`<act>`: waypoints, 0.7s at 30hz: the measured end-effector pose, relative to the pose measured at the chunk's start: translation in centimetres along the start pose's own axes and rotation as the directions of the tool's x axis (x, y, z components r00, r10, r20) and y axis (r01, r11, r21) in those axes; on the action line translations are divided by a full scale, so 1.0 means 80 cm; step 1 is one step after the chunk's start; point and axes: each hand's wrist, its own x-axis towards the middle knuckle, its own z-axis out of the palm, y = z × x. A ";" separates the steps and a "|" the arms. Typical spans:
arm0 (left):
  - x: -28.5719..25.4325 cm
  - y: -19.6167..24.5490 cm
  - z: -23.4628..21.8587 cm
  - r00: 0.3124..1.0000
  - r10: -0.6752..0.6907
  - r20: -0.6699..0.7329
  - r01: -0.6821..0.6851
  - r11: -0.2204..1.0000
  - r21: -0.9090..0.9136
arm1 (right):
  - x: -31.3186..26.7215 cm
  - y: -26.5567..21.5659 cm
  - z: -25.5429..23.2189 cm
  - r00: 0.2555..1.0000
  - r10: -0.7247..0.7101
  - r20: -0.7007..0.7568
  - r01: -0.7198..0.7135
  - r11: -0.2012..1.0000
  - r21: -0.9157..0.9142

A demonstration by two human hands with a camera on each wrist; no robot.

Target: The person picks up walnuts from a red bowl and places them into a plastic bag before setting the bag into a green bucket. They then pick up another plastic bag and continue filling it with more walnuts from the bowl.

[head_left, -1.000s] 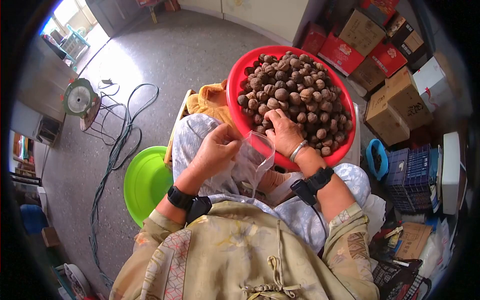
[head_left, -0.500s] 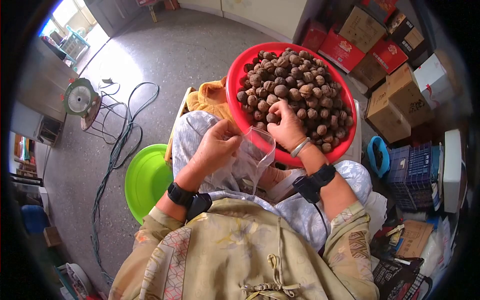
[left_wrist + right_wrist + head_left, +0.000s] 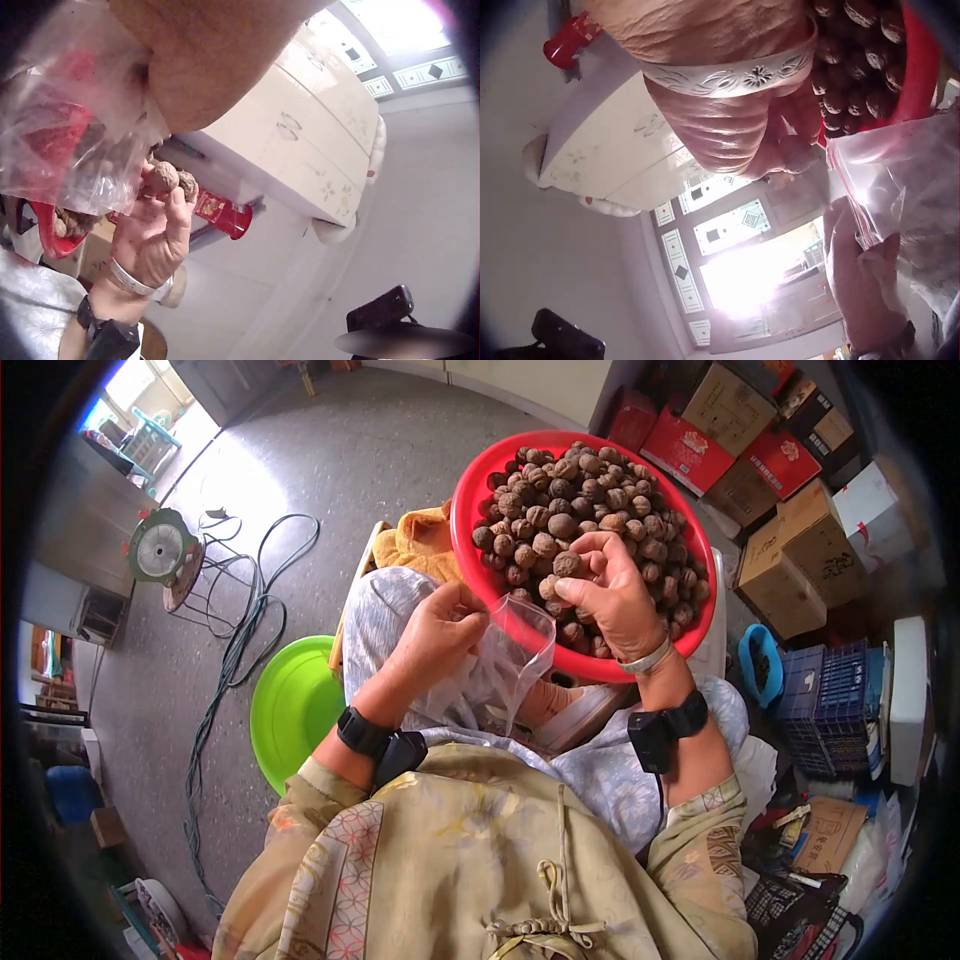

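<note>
A red basin (image 3: 463, 510) heaped with walnuts (image 3: 562, 525) rests in front of the person. Over its near side the right hand (image 3: 618, 605) holds two walnuts (image 3: 567, 564) between thumb and fingers; the left wrist view shows the pair (image 3: 165, 176) at the fingertips. The left hand (image 3: 432, 645) pinches the edge of a clear plastic bag (image 3: 520, 650), whose mouth is spread beside the basin's rim. In the right wrist view the left hand (image 3: 862, 285) grips the bag (image 3: 900, 187) near its red-lined top.
A green basin (image 3: 290, 710) is on the floor at the left, near cables (image 3: 240, 630) and a round fan-like device (image 3: 160, 552). An orange cloth (image 3: 415, 545) lies left of the red basin. Cardboard boxes (image 3: 815, 550) and a blue crate (image 3: 825, 705) stand at the right.
The right hand has lifted from the heap and drawn back to the right, now with two walnuts at its fingers. The left hand stays at the bag with little movement.
</note>
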 end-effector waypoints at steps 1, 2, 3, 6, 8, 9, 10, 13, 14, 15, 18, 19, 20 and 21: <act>0.000 0.002 0.001 1.000 0.001 0.002 -0.001 1.000 0.013 | -0.004 -0.001 0.004 0.998 -0.067 0.023 0.068 0.997 -0.044; -0.001 0.003 0.002 1.000 0.002 0.004 -0.002 1.000 0.026 | -0.009 -0.001 0.009 0.996 -0.075 0.058 0.076 0.997 -0.018; 0.000 0.001 0.003 1.000 0.000 0.004 0.000 1.000 0.027 | -0.011 0.001 0.013 0.996 -0.073 0.057 0.074 0.997 -0.016; 0.003 -0.002 0.005 1.000 0.008 0.015 -0.008 1.000 -0.003 | -0.019 -0.001 0.022 0.978 -0.139 0.153 0.175 0.953 -0.249; 0.004 -0.004 0.007 1.000 0.024 0.006 -0.024 0.999 -0.038 | -0.018 0.003 0.016 0.964 -0.206 0.168 0.252 0.906 -0.340; 0.003 -0.004 0.007 1.000 0.023 0.008 -0.022 0.999 -0.038 | -0.018 0.005 0.014 0.945 -0.268 0.189 0.325 0.844 -0.427; 0.003 -0.004 0.006 1.000 0.020 0.006 -0.020 0.999 -0.032 | -0.018 0.005 0.013 0.945 -0.267 0.187 0.324 0.844 -0.427; 0.002 -0.005 0.005 1.000 0.010 0.012 -0.009 0.999 -0.034 | -0.021 0.000 0.013 0.952 -0.271 0.146 0.306 0.876 -0.373; 0.003 -0.006 0.004 1.000 0.004 0.019 -0.003 0.999 -0.043 | -0.024 -0.005 0.014 0.961 -0.232 0.152 0.274 0.876 -0.396; 0.003 -0.008 0.004 1.000 0.003 0.020 -0.002 0.999 -0.043 | -0.026 -0.008 0.015 0.969 -0.192 0.158 0.242 0.876 -0.418; 0.005 -0.012 0.003 1.000 0.018 0.025 -0.017 0.999 -0.034 | -0.027 -0.004 0.016 0.954 -0.227 0.195 0.295 0.825 -0.482; 0.004 -0.010 0.004 1.000 0.019 0.021 -0.018 0.999 -0.034 | -0.027 -0.003 0.017 0.954 -0.227 0.194 0.294 0.825 -0.483; 0.004 -0.008 0.005 1.000 0.020 0.017 -0.020 0.999 -0.033 | -0.026 -0.002 0.019 0.942 -0.257 0.215 0.330 0.819 -0.469; 0.003 -0.007 0.005 1.000 0.022 0.018 -0.021 0.999 -0.033 | -0.026 0.000 0.019 0.928 -0.288 0.235 0.367 0.812 -0.454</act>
